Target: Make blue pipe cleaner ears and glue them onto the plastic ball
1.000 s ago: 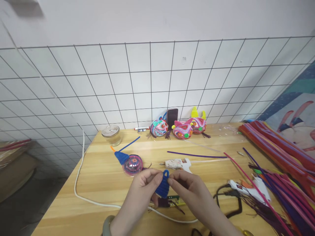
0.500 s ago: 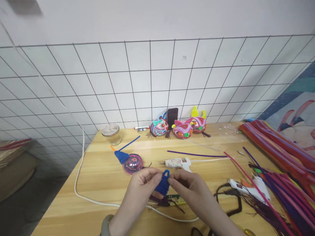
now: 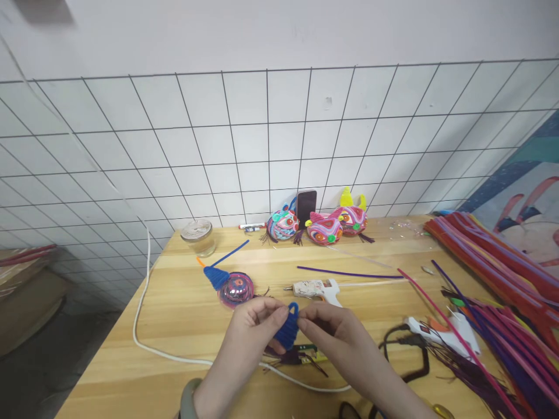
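Note:
My left hand [image 3: 251,326] and my right hand [image 3: 336,337] meet over the wooden table [image 3: 174,326], both pinching a small cone wound from blue pipe cleaner [image 3: 286,329]. The left fingers grip its body and the right fingers pinch its looped top end. Just beyond lies a pink and purple wound ball [image 3: 236,289] with another blue cone [image 3: 215,276] stuck on it. A bangle sits on my left wrist.
A glue gun [image 3: 317,289] lies behind my hands, a second one [image 3: 441,334] to the right with black cable. Heaps of pipe cleaners [image 3: 502,273] fill the right side. Three finished colourful figures [image 3: 323,228], a phone [image 3: 305,206] and a jar [image 3: 197,237] stand at the wall. A white cord [image 3: 142,326] runs along the left.
My hands and the blue cone have shifted slightly; the grip stays the same. Nothing else has moved.

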A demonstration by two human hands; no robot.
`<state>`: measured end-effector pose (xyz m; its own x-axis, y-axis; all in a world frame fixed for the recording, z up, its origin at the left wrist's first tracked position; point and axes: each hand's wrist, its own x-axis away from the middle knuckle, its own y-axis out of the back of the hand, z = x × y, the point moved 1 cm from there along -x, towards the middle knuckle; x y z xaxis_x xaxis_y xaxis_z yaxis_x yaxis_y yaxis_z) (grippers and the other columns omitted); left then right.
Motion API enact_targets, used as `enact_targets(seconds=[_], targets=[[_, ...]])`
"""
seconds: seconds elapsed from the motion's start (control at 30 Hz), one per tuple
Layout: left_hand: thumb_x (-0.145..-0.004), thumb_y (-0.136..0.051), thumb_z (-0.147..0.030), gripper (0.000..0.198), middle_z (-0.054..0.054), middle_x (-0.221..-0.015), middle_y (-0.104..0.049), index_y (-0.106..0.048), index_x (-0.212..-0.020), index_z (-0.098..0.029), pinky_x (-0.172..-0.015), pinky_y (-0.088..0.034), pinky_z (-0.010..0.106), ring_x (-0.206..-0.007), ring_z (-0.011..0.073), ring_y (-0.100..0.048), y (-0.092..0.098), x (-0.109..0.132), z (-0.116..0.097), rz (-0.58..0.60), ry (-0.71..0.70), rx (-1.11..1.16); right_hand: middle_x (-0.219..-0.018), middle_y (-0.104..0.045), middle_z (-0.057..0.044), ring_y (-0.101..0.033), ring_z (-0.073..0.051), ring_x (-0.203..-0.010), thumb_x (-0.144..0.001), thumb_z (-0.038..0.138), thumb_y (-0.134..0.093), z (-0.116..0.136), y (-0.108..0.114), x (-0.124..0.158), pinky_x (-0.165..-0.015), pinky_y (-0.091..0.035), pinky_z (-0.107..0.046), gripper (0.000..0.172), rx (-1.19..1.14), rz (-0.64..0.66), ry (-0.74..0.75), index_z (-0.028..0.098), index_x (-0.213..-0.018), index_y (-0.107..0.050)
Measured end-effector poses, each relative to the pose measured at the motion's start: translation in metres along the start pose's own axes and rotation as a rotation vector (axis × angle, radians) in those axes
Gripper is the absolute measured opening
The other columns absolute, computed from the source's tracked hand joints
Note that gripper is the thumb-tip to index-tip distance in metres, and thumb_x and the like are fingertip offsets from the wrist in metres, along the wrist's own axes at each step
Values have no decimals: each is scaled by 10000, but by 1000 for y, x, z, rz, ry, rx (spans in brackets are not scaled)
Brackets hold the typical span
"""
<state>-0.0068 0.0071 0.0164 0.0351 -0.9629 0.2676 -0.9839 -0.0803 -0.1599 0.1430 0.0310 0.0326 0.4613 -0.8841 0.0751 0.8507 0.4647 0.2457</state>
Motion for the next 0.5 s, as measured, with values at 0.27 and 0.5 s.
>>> enact_targets(seconds=[0.27, 0.5], targets=[[-646, -696, -422, 310, -22, -511, -584, -632, -685, -121, -368, -420, 158, -412, 72, -516, 1, 1, -5, 24, -2, -32, -645, -562, -15, -485, -147, -604, -812, 302, -499, -4, 4, -1, -574, -383, -256, 216, 57, 43, 16, 142, -746, -627], [-660, -691, -395, 273, -29, -518, -578, -629, -684, -131, -381, -414, 159, -421, 70, -511, 1, 2, -5, 21, 0, -38, -653, -575, -16, -494, -146, -617, -810, 299, -509, -3, 5, 0, -591, -393, -254, 212, 31, 57, 23, 143, -740, -635]])
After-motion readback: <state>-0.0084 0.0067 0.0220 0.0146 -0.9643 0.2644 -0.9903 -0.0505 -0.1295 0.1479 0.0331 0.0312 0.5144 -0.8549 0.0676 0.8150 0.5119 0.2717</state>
